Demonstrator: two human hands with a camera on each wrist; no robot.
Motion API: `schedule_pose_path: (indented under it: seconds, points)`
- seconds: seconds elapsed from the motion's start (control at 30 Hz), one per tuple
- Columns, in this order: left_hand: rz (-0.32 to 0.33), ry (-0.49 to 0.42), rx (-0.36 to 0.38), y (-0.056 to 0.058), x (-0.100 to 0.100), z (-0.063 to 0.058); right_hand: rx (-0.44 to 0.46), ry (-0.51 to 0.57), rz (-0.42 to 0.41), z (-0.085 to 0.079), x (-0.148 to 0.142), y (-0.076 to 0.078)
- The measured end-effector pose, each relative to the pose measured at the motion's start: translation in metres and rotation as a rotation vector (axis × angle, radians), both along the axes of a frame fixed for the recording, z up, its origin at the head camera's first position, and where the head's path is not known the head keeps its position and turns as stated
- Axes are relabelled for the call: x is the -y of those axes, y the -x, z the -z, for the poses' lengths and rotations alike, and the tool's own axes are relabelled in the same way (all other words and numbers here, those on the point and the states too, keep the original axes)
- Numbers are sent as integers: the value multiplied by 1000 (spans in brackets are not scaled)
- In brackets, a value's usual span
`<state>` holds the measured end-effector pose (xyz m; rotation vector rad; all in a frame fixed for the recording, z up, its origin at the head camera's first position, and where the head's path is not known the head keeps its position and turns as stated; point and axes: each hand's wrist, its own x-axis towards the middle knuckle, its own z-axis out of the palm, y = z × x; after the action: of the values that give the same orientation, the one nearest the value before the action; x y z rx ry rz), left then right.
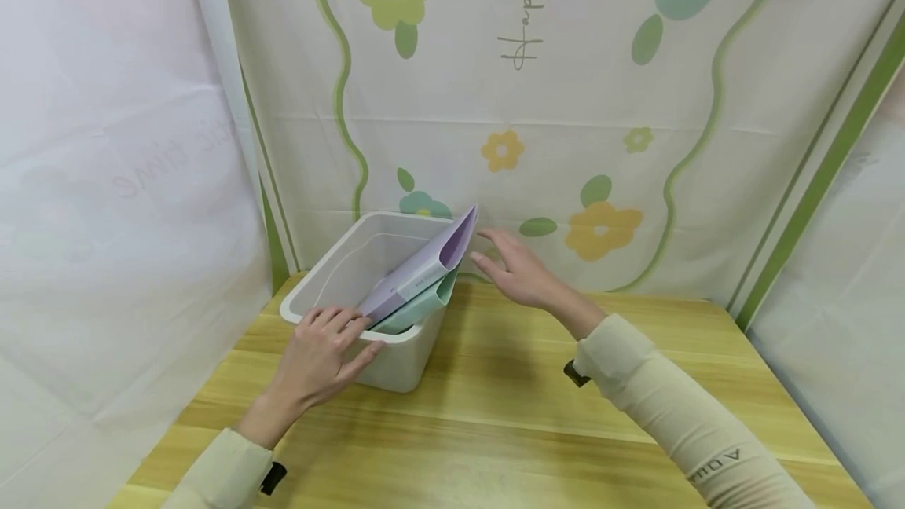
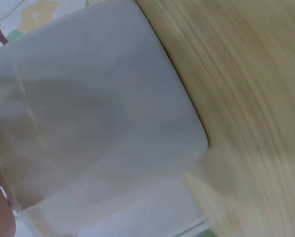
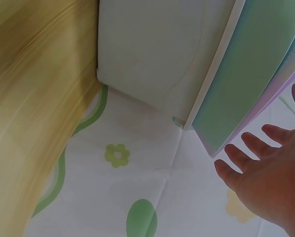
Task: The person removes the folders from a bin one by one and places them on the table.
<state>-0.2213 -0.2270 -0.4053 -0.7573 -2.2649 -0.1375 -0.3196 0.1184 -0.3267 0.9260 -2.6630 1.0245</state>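
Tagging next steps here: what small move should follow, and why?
Probably close the right hand on the purple folder: it is open beside that folder's raised end, and the left hand holds the edge of the white bin.

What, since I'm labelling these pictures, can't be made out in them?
Lower ends of the purple folder and green folder: head view, hidden by the white bin's near wall.
Fine print on the purple folder: head view, too small to read.
Left fingers: left wrist view, mostly cut off by the left edge.
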Motion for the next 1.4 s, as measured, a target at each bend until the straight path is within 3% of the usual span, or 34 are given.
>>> schedule_pose_path:
  seconds: [0.97,1.4]
  points:
    - [-22,19,7,5,10,1,-29,38,-51,-10,18,-7]
    - [-31,-8,-23,2,11,9,12,33,-66,-17,33,-12]
